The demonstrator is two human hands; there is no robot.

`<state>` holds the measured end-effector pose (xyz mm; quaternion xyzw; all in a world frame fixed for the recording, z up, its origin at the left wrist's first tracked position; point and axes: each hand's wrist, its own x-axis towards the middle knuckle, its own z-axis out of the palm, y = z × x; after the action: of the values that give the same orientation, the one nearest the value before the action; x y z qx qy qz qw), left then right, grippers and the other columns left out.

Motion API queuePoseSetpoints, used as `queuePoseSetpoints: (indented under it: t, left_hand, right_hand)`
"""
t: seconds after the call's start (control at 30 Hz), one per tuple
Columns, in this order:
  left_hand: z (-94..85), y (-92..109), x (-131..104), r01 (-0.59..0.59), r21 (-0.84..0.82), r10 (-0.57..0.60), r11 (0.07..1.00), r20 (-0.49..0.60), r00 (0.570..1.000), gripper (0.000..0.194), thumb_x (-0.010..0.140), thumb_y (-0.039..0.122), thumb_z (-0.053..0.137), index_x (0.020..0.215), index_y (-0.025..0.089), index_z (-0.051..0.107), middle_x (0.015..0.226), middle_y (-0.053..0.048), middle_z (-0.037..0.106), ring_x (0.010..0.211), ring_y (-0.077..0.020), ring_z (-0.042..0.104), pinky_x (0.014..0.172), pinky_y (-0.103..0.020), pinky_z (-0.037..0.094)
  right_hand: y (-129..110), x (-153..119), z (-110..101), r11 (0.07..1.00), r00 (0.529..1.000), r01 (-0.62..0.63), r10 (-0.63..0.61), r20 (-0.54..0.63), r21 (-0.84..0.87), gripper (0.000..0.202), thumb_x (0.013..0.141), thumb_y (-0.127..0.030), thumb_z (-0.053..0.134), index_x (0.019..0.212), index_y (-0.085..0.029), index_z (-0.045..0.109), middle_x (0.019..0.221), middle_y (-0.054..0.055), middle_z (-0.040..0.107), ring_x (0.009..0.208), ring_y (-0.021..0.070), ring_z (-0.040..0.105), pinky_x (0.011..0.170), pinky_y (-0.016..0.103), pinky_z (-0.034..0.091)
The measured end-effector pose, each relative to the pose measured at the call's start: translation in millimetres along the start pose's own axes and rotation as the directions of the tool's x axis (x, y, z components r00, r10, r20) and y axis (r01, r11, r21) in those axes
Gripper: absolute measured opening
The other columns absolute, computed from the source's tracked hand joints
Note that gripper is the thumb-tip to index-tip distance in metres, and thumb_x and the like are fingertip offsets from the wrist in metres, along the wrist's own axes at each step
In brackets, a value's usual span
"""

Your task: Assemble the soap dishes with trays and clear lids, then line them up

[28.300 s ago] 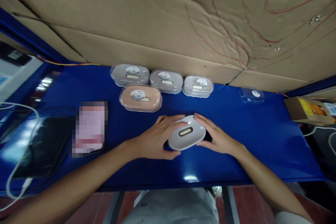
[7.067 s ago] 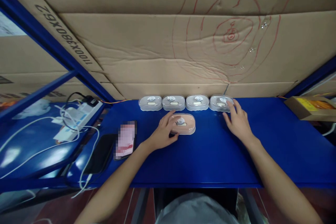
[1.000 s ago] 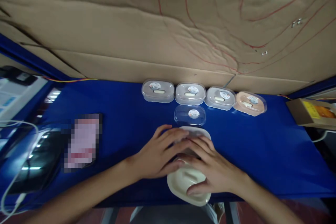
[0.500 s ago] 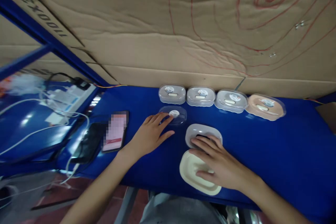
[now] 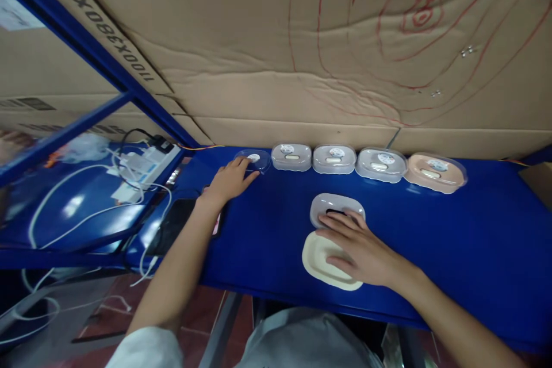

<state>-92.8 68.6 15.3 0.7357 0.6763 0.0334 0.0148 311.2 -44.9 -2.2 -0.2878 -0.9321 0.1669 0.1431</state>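
Note:
My left hand (image 5: 233, 179) rests its fingertips on a clear lid (image 5: 263, 164) with a round label, left of the row of lidded boxes. Its fingers lie fairly flat, thumb apart. Fingers spread, my right hand (image 5: 360, 244) reaches over a pale grey tray (image 5: 317, 205) and a cream tray (image 5: 317, 259) just in front of it. A dark piece in the grey tray is partly covered by those fingers. Along the cardboard stand three grey lidded boxes (image 5: 291, 158) and a peach one (image 5: 436, 173), each with a label and a small white piece.
A phone (image 5: 217, 225) and a black device (image 5: 176, 224) lie on the left, partly behind my left arm. White cables run to a power strip (image 5: 149, 169). Tall cardboard (image 5: 241, 98) borders the blue table's (image 5: 431, 241) back, and a blue metal frame (image 5: 92, 72) stands at the left.
My left hand and the clear lid under it have moved left and back, beside the row of boxes. My right hand stays over the two trays. The camera view has shifted.

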Motion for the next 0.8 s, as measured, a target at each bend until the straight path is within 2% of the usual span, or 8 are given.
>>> queuePoseSetpoints:
  t: [0.17,0.27,0.37,0.4,0.47,0.53,0.63,0.8]
  left_hand:
    - [3.8,5.2,14.0,-0.016,-0.057,0.011,0.998,-0.087,0.996,0.058,0.108,0.042,0.05,0.157,0.013,0.047,0.166,-0.023,0.048,0.155,-0.0371,0.046,0.122,-0.055,0.043]
    - [2.5,34.6,-1.3,-0.039,-0.082,0.021,0.996,-0.216,0.976,0.053,0.112,0.034,0.037,0.159,0.013,0.043,0.167,-0.026,0.045,0.157,-0.0396,0.042,0.123,-0.064,0.039]
    - [-2.7,80.1,-31.5,-0.243,-0.115,0.211,0.963,-0.235,0.949,0.045,0.115,0.037,0.034,0.153,0.022,0.053,0.158,-0.014,0.058,0.15,-0.0269,0.052,0.125,-0.049,0.043]
    - [-4.7,95.3,-42.5,-0.429,-0.151,0.4,0.89,-0.19,0.897,0.043,0.116,0.038,0.035,0.152,0.024,0.055,0.158,-0.013,0.059,0.148,-0.0265,0.054,0.123,-0.048,0.045]
    - [-7.2,119.6,-62.1,-0.707,-0.22,0.71,0.672,-0.078,0.7,0.048,0.116,0.047,0.042,0.158,0.026,0.05,0.162,-0.011,0.056,0.148,-0.0281,0.056,0.121,-0.047,0.048]
    - [-5.6,130.6,-76.2,-0.736,-0.236,0.756,0.634,-0.013,0.655,0.058,0.115,0.05,0.045,0.166,0.023,0.039,0.167,-0.011,0.052,0.153,-0.0298,0.051,0.124,-0.046,0.047]
    - [3.5,118.9,-87.7,-0.696,-0.178,0.704,0.696,-0.026,0.71,0.06,0.111,0.055,0.052,0.162,0.023,0.047,0.167,-0.013,0.052,0.154,-0.0322,0.049,0.124,-0.049,0.047]
    - [13.0,65.5,-95.9,-0.499,-0.086,0.49,0.863,-0.101,0.866,0.043,0.113,0.046,0.047,0.146,0.023,0.063,0.157,-0.014,0.061,0.146,-0.0321,0.058,0.121,-0.057,0.047]
  right_hand:
    - [-2.1,-0.5,2.7,0.999,1.0,-0.01,0.01,0.016,0.034,0.055,0.103,-0.027,0.063,0.157,-0.025,0.055,0.172,0.012,0.045,0.16,0.0315,0.04,0.131,0.064,0.031]
    - [-4.6,0.2,3.1,0.999,1.0,-0.013,0.012,0.024,0.046,0.053,0.105,-0.027,0.061,0.158,-0.024,0.054,0.174,0.011,0.043,0.163,0.0303,0.036,0.133,0.063,0.027]
    - [-6.6,2.1,2.1,0.998,0.999,-0.003,0.001,0.032,0.057,0.051,0.106,-0.027,0.058,0.157,-0.022,0.055,0.174,0.01,0.042,0.165,0.0285,0.032,0.135,0.062,0.024]
    - [-7.0,2.8,1.7,0.998,1.0,0.002,-0.004,0.027,0.057,0.05,0.106,-0.026,0.057,0.156,-0.022,0.056,0.173,0.01,0.044,0.165,0.0281,0.031,0.136,0.061,0.024]
    - [-7.3,4.3,1.3,0.999,1.0,0.024,-0.025,0.01,0.046,0.048,0.105,-0.024,0.059,0.153,-0.024,0.06,0.169,0.009,0.05,0.164,0.028,0.033,0.136,0.06,0.025]
    - [-7.1,5.0,2.0,0.997,0.998,0.07,-0.069,-0.012,0.017,0.046,0.101,-0.019,0.063,0.146,-0.025,0.066,0.164,0.009,0.056,0.162,0.0288,0.036,0.135,0.059,0.028]
    - [-6.5,4.2,4.4,0.992,0.991,0.127,-0.128,-0.032,-0.026,0.042,0.094,-0.01,0.068,0.133,-0.023,0.073,0.16,0.01,0.059,0.158,0.0281,0.042,0.133,0.054,0.034]
    - [-5.8,1.2,9.5,0.994,0.994,0.105,-0.105,-0.039,-0.004,0.038,0.098,-0.008,0.065,0.131,-0.026,0.073,0.149,0.005,0.069,0.144,0.0233,0.055,0.124,0.047,0.045]
